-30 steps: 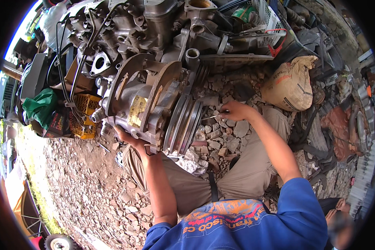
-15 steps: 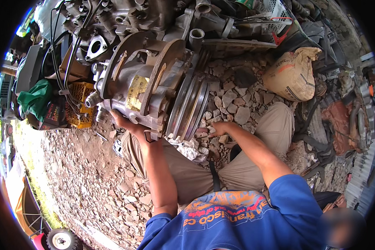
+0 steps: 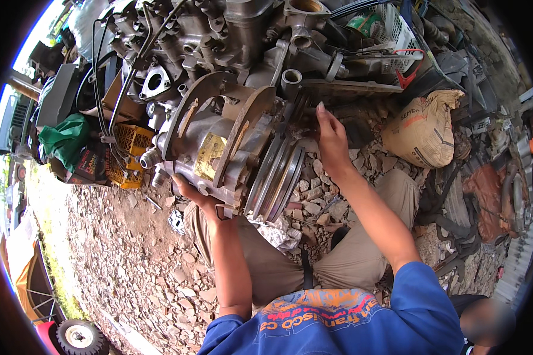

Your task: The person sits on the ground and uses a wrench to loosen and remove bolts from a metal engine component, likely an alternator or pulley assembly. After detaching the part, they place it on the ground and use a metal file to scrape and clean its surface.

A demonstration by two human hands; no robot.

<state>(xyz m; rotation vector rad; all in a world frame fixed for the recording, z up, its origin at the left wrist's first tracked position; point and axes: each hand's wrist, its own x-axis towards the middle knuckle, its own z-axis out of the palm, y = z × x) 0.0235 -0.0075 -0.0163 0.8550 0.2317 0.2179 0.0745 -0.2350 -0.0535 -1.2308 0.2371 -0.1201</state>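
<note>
1. Left: a yellow latticed plastic crate (image 3: 140, 138), contents unclear to us.
2. The left hand (image 3: 196, 198) supports a grey cylindrical metal machine (image 3: 210, 157), finger grip hidden.
3. Its long axis runs left to right, grooved metal pulley (image 3: 276, 180) nearest the right hand (image 3: 334, 142), fingers raised; we cannot tell its hold.
4. Upper right: white latticed plastic basket (image 3: 405, 36), contents unclear.

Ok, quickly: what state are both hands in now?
Left hand: against the metal unit, fingers partly hidden; grip cannot be told.
Right hand: looks open, beside the grooved pulley, no held object visible.
</note>
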